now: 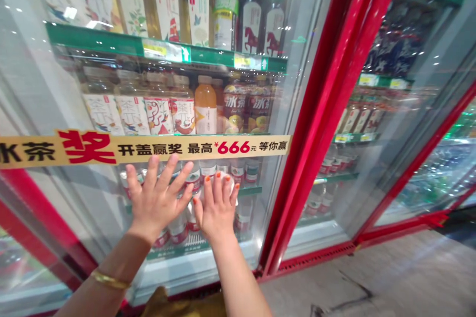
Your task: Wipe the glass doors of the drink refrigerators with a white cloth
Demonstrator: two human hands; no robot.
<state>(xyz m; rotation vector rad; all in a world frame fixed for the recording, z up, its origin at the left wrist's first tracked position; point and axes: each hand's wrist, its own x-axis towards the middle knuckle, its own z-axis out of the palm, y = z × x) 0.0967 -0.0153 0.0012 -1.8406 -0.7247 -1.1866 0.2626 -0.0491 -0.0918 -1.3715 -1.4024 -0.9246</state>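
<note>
My left hand [158, 198] is open, its fingers spread wide over the glass door [260, 198] of a drinks cooler, just below a yellow promotional strip [186, 149]. A gold bangle [110, 281] circles that wrist. To its right, my right hand [218, 210] lies flat against the door with its fingers stretched out and orange-red nails showing. A white tissue-like patch [233, 193] shows behind its fingertips; most of it is covered, so its kind cannot be made out. Water bottles [178, 233] stand behind the glass near both hands.
Tea bottles [163, 5] and juice bottles [206, 104] fill the upper shelves, which have green price rails [111, 42]. A red door frame [327, 109] separates this cooler from another stocked one on the right. Grey floor [401, 272] lies at lower right.
</note>
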